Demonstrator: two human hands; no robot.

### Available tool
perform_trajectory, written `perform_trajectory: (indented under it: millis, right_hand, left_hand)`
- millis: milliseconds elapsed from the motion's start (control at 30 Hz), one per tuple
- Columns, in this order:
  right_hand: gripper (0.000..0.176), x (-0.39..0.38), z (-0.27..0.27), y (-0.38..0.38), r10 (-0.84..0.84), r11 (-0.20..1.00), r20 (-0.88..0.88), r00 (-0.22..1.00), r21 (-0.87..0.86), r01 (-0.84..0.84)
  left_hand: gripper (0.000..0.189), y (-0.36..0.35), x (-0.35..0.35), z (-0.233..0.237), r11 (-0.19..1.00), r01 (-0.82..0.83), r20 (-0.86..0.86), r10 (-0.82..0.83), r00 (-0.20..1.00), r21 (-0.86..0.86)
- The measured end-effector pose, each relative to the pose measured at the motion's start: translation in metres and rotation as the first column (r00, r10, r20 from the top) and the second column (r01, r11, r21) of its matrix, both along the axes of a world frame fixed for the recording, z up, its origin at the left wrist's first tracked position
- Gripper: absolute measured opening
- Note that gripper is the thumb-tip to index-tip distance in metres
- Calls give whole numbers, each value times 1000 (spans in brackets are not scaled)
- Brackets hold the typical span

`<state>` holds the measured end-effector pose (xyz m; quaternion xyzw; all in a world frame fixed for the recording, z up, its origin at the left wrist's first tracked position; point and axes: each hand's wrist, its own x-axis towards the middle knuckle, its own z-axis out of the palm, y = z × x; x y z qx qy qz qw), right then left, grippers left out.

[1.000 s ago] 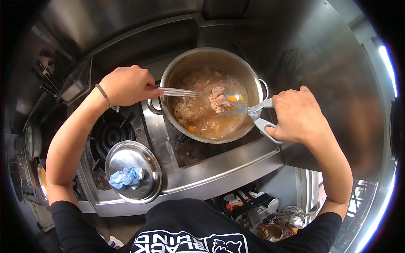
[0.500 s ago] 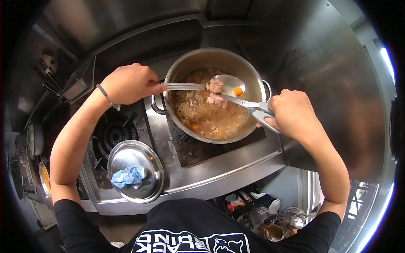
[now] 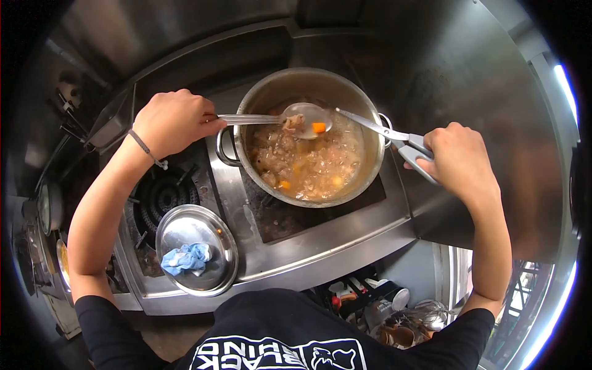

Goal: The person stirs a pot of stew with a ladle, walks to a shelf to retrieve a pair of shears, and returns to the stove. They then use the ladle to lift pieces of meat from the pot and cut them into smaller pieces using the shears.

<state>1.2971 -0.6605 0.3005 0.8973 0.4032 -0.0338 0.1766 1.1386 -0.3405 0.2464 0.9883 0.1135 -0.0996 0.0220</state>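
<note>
A large metal pot (image 3: 372, 105) of bubbling brown stew stands on the stove. My left hand (image 3: 179, 123) is closed on the handle of a ladle (image 3: 253, 119), whose bowl is over the stew inside the pot. In the bowl lie a piece of meat (image 3: 292, 123) and an orange chunk (image 3: 318, 127). My right hand (image 3: 457, 156) grips grey-handled scissors (image 3: 398, 135) at the pot's right side. The scissor blades reach over the rim, their tips just right of the ladle bowl and apart from the meat.
A metal lid (image 3: 216, 271) bearing a crumpled blue cloth (image 3: 186, 259) lies at the front left, beside a burner (image 3: 168, 196). Utensils (image 3: 401, 336) sit below the counter at the lower right. Steel walls surround the stove.
The ladle and my left hand have moved left. My right hand has drawn the scissors to the right, away from the meat. Less meat shows at the ladle bowl.
</note>
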Motion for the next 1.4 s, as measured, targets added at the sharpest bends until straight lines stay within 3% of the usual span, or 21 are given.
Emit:
perform_trajectory:
  millis: [67, 100, 167, 200, 267, 367, 500, 533, 633, 700, 1067, 1200, 1300, 1400]
  right_hand:
    - [24, 0, 3, -3, -46, 999, 43, 998, -1, 46]
    - [24, 0, 3, -4, -50, 999, 43, 998, -2, 50]
    - [24, 0, 4, -7, 2, 1000, 96, 995, 21, -4]
    - [24, 0, 4, -8, 1, 1000, 96, 995, 22, -3]
    - [25, -2, 6, -9, -7, 999, 116, 993, 46, 2]
    - [25, -4, 10, -7, -48, 999, 62, 997, 26, 47]
    - [24, -6, 5, -15, 21, 995, 59, 998, 93, -27]
    - [24, -7, 5, -16, 25, 995, 37, 999, 95, -28]
    - [25, -12, 9, -18, 4, 995, -8, 1000, 96, -3]
    - [25, -12, 11, -21, -22, 995, -32, 999, 94, 25]
    - [29, -4, 7, -37, -29, 988, -33, 999, 151, 34]
    - [32, -1, 3, -38, -49, 990, -22, 999, 128, 51]
    - [30, -2, 1, -40, -51, 989, -31, 998, 137, 54]
    - [27, -8, 5, -38, -63, 990, -51, 997, 127, 69]
  left_hand:
    - [31, -3, -2, -2, 977, 68, 111, -92, 990, 203]
    - [31, -5, -3, -2, 977, 71, 111, -95, 989, 202]
    - [30, -9, -3, -2, 872, 190, 119, -269, 956, 450]
    - [30, -11, -3, -3, 872, 191, 119, -271, 955, 451]
    - [28, -16, -2, -9, 769, 195, 115, -329, 937, 609]
    - [28, -24, 6, -18, 730, 175, 87, -306, 948, 660]
    - [15, -36, 26, -37, 714, 307, -41, -364, 930, 629]
    - [15, -40, 30, -43, 723, 317, -1, -401, 916, 614]
    - [16, -34, 48, -43, 794, 306, 18, -370, 929, 525]
    - [27, -30, 56, -40, 885, 266, 29, -299, 954, 383]
    - [28, -45, 59, -17, 925, 325, -95, -312, 945, 199]
    - [26, -42, 58, -9, 897, 360, -10, -370, 929, 255]
    - [31, -51, 54, 2, 782, 386, -2, -442, 897, 489]
    - [34, -59, 49, 10, 678, 419, -83, -469, 879, 604]
